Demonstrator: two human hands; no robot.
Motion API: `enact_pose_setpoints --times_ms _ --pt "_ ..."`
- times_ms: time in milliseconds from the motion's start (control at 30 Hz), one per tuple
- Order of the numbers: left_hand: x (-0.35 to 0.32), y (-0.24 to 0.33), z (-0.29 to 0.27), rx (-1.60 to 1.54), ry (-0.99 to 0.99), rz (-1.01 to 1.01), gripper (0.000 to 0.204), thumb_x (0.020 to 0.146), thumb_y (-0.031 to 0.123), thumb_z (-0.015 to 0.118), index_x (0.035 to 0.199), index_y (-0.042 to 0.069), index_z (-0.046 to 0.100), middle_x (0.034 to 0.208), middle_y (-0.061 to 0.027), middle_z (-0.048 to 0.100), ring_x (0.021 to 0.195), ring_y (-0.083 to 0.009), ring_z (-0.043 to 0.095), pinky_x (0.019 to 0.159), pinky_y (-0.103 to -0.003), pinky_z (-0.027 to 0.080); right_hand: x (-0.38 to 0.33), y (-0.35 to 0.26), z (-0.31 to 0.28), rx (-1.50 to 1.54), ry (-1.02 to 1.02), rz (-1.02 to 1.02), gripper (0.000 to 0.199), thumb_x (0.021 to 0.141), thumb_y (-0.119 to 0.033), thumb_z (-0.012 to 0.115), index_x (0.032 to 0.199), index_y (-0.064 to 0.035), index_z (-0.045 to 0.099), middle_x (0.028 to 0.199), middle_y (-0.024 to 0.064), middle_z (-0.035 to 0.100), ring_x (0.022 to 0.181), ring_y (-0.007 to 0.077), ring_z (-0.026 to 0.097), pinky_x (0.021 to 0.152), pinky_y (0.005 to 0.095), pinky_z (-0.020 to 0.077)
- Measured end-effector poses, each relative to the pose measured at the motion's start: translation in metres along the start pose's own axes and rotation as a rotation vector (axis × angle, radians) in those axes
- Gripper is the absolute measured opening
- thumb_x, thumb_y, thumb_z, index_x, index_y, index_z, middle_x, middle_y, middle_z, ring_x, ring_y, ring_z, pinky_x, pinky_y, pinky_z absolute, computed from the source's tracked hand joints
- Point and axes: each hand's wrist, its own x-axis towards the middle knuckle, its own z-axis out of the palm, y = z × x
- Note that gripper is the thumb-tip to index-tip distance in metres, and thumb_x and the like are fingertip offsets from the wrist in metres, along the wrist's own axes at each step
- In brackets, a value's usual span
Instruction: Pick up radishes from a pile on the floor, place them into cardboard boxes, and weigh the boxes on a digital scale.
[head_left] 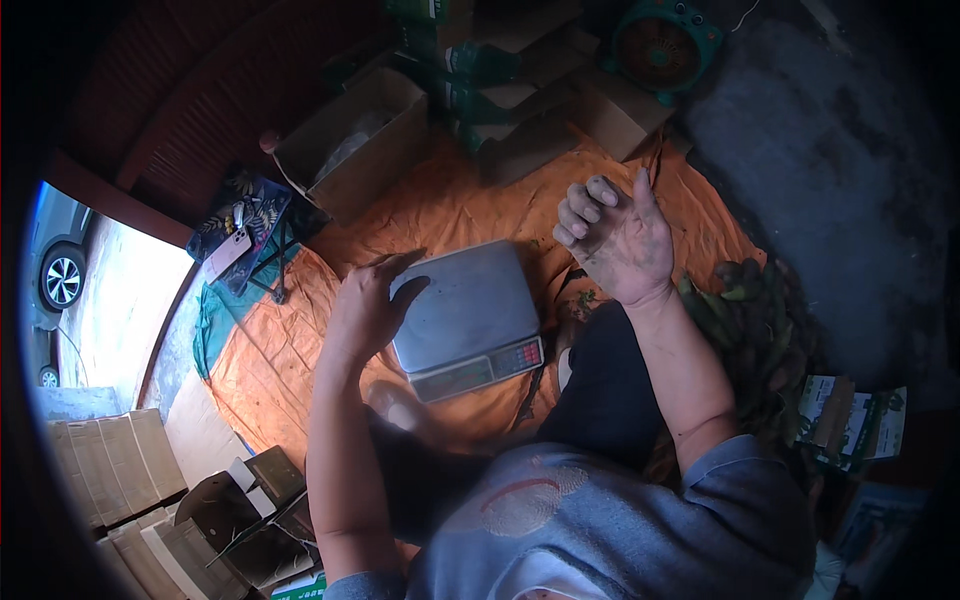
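Observation:
A digital weighing scale with a flat grey metal platform stands on an orange tarp between my feet. Its keypad and display panel face me, and nothing lies on the platform. My left hand hovers at the platform's left edge, thumb and fingers apart, holding nothing. Raised to the right of the scale, my right hand is turned palm up. Its thumb stands out, its fingers are loosely curled, and the palm is bare and smudged with dirt.
Green and brown produce, its kind unclear, is heaped at my right. An open cardboard box and a green fan stand at the back. A phone lies on a folding stool. Stacked cartons fill the lower left.

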Motion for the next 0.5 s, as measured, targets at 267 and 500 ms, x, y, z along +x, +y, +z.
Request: enact_pose_setpoints --times_ms 267,500 --pt "0.024 -0.015 0.003 0.111 0.021 -0.026 0.038 0.089 0.019 0.071 0.124 0.008 0.068 0.116 -0.0184 0.069 0.106 -0.0367 0.066 0.092 -0.043 0.052 0.053 0.023 -0.018 -0.063 0.036 0.065 0.023 0.102 -0.033 0.052 0.087 -0.016 0.05 0.082 -0.0013 0.045 0.082 0.0153 0.049 0.078 0.0314 0.04" --pt "0.028 -0.025 0.011 0.158 0.012 -0.006 0.038 0.088 0.02 0.071 0.125 0.009 0.067 0.117 -0.0163 0.069 0.103 -0.0359 0.066 0.089 -0.043 0.053 0.064 0.041 -0.01 -0.039 -0.029 0.105 0.021 0.101 -0.033 0.054 0.092 -0.0145 0.049 0.087 -0.0005 0.046 0.083 0.0145 0.05 0.079 0.0313 0.0405"
